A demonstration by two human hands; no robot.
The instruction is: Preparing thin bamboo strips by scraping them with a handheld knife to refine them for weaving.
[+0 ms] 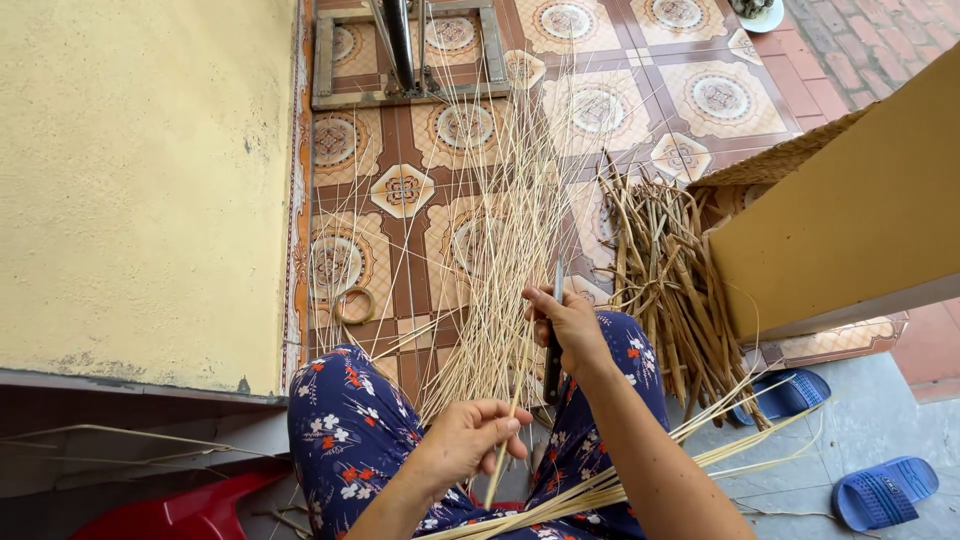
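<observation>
At lower centre of the frame, a single pale bamboo strip (507, 440) runs steeply upward from the left hand (462, 440) toward the right hand (568, 330), its long axis nearly vertical with a slight lean to the right. The left hand is closed on the strip's lower part, fingers curled around it. The right hand, directly above and slightly right, is clenched on a knife (553, 345) whose blade points up the frame and whose dark handle hangs below the fist; the strip's upper end meets the knife (the exact contact point cannot be made out). Both hands work over the lap, clad in blue floral trousers (345, 420). A fan of thin strips (490, 230) spreads up across the patterned tile floor (400, 190). A heap of darker offcuts (665, 280) lies at right centre, beside a tan board (850, 220). Two blue sandals (880, 490) sit at lower right. The strip's lower end is hidden behind the left hand.
</observation>
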